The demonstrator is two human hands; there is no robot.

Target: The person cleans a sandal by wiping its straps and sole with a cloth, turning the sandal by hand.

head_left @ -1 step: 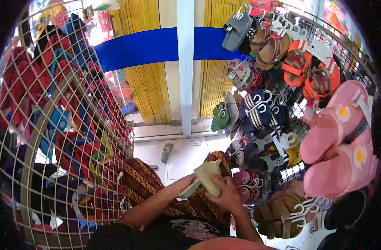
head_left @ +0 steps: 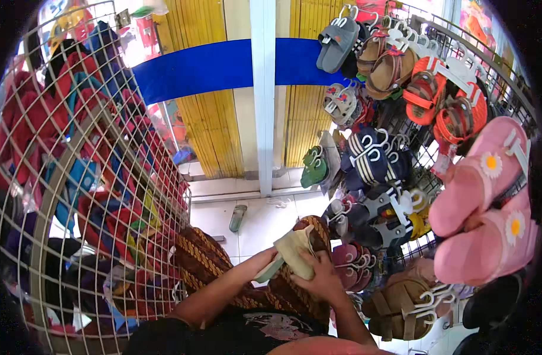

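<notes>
My left hand (head_left: 258, 264) is closed round a flat greenish slipper (head_left: 269, 272), most of it covered by my fingers and the cloth. A pale cream cloth (head_left: 296, 253) lies folded over the slipper. My right hand (head_left: 320, 276) grips this cloth from the right, with its fingers pressed against it. Both hands are held above my lap, over brown patterned trousers (head_left: 208, 254). On the white tiles ahead lies a single green slipper (head_left: 237, 218).
On the left a wire grid rack (head_left: 105, 177) holds many colourful items. To the right, a black rack carries sandals on white hangers, with pink flower clogs (head_left: 484, 195) and brown sandals (head_left: 401, 305) close to my right arm. A white post (head_left: 265, 118) stands ahead.
The cloth and my right hand have shifted very slightly. My left hand stays in place, and the whole view has moved a little.
</notes>
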